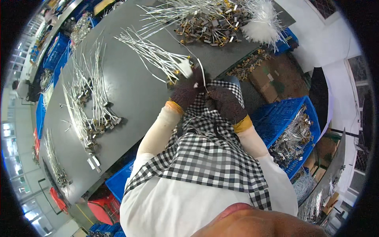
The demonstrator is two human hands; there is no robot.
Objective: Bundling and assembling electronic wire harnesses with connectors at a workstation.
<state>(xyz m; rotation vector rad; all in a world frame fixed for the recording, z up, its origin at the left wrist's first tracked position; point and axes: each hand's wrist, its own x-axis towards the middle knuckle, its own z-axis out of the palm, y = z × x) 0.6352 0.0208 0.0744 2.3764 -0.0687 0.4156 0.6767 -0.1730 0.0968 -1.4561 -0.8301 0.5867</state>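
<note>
Both hands wear dark knitted gloves with yellow cuffs and meet at the table's edge, in front of my checked apron (pixel 213 158). A thin white wire (pixel 203 73) arches down between them, its lower end at the fingertips of my right hand (pixel 227 100), which are closed on it. My left hand (pixel 186 90) is curled close beside it; what its fingers grip is hidden. Just beyond the left hand, a loose bundle of white wires (pixel 152 53) with small parts at the ends lies on the grey table (pixel 122 85).
A heap of small wired parts (pixel 209 29) covers the table's far end, beside a white tuft of wires (pixel 263 27). More wire bundles (pixel 92 94) lie to the left. At my right stands a blue crate (pixel 272 116) of wired parts; a red stool (pixel 103 209) is at lower left.
</note>
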